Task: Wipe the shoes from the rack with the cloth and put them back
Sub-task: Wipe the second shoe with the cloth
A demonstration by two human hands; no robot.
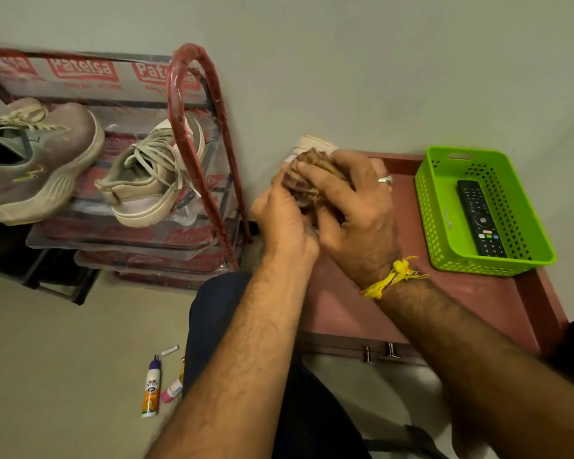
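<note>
Fingers (315, 170) and cloth (312, 180) hiding shoe (315, 144)

1. Rack (193, 94): red tubing wrapped in glossy clear plastic film.
2. Cloth (315, 180): brown, woven, rumpled.
3. Basket (438, 207): green perforated plastic, smooth.
4. Tabletop (345, 303): matt reddish-brown.
5. Shoes (146, 180): matt fabric.

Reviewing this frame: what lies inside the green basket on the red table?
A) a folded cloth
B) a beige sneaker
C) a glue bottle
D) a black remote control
D: a black remote control lies alone inside the green basket; the glue bottle is down on the floor.
</note>
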